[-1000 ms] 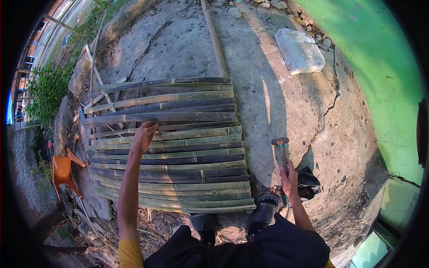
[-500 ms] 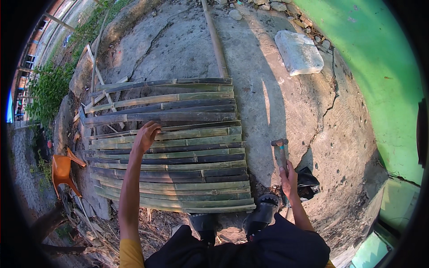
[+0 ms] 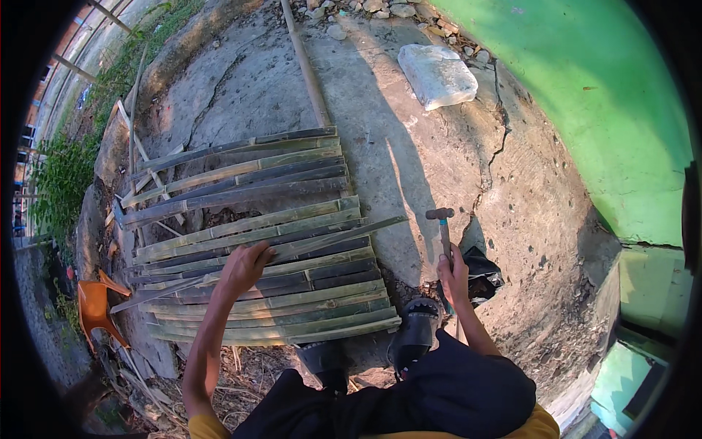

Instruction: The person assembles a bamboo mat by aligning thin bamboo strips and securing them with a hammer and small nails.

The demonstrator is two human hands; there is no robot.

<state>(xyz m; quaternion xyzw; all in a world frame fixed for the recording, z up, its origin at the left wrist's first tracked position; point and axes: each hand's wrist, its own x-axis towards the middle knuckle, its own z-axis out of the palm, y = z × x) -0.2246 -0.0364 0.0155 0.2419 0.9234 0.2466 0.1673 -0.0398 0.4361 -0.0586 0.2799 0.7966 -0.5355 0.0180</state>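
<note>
A long thin bamboo strip (image 3: 329, 240) is gripped near its middle by my left hand (image 3: 245, 269), fingers closed round it. It lies slantwise above a row of split bamboo slats (image 3: 263, 219), its right tip reaching past their ends. Some slats are green, others dark, and a gap divides the upper group from the lower one. To the right of the slats, my right hand (image 3: 455, 276) is wrapped around the handle of a hammer (image 3: 442, 215), its head pointing away from me.
By the hammer sits a black plastic bag (image 3: 482, 274). A bamboo pole (image 3: 307, 73) and a whitish block (image 3: 439, 77) lie on cracked concrete. An orange plastic chair (image 3: 93, 307) stands at left, a green wall (image 3: 585, 110) at right. My dark shoes (image 3: 415, 329) are beside the slats' near edge.
My left hand has lifted the thin strip from the gap between the slats and brought it nearer, tilted. The right hand still holds the hammer. The view has shifted rightward.
</note>
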